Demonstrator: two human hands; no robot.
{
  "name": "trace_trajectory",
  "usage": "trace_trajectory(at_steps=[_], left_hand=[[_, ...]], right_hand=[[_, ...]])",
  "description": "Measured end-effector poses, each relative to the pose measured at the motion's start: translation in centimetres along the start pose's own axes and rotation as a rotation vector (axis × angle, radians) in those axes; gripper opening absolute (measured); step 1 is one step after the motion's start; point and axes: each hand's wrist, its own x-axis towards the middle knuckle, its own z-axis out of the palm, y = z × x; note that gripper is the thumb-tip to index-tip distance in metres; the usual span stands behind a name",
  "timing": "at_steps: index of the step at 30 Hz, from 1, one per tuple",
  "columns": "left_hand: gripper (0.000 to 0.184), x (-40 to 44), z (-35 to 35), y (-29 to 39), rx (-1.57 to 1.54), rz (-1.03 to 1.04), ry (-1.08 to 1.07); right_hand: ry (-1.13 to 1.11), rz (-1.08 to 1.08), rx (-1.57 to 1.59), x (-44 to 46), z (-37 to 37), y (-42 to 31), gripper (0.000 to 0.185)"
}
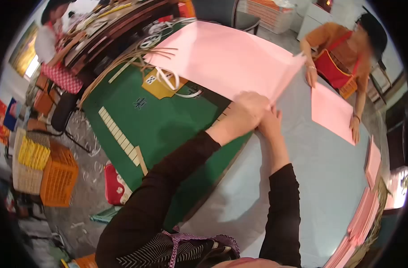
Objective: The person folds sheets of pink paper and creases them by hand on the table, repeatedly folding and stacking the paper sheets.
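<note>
A large pink sheet lies across the far part of the green table and the grey table surface. My left hand is closed at the sheet's near corner, above the seam between the two surfaces. Right beside it, my right hand touches the same corner, its fingers pressed together and partly hidden by my left hand. Whatever lies between its fingers is too small to make out. At the right, a co-worker has both hands on a smaller pink sheet.
Stacks of pink sheets line the right edge. On the green table are a row of pale tiles, a yellow piece and brown strips. Another person works at the upper left. An orange crate stands on the floor.
</note>
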Motion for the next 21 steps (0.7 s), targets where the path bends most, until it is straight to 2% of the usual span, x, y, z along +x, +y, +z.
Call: trace_trajectory(at_steps=[3,6,11,17,19,20,21], left_hand=[[0.01,-0.7,-0.6,3.1,-0.105,0.044,0.071],[0.01,-1.6,-1.7,6.1,-0.234,0.029,0.025],[0.017,-3.9,-3.7,11.3,-0.347,0.091,-0.036],[0.025,-7.3,-5.6,17.9,-0.486,0.114,-0.21],[0.027,-8.5,-6.2,20.2,-0.537,0.156,-0.236],[0.027,-9.2,-6.6,21.3,-0.533,0.157,-0.29],[0.027,-9.7,-7.0,22.3,-0.527,0.158,-0.34]], right_hand=[[-0.188,-0.044,-0.086,-1.2,-4.4,-1.5,0.05],[-0.129,-0.065,0.026,-2.3,-5.0,-1.4,0.05],[0.114,0.014,0.694,-5.9,-6.4,1.0,0.05],[0.272,0.311,1.535,-15.5,-10.3,4.7,0.05],[0.248,0.391,1.507,-19.9,-10.8,6.0,0.05],[0.09,0.389,1.194,-22.2,-10.0,7.9,0.051],[0.128,0.435,1.188,-24.0,-9.5,8.9,0.051]])
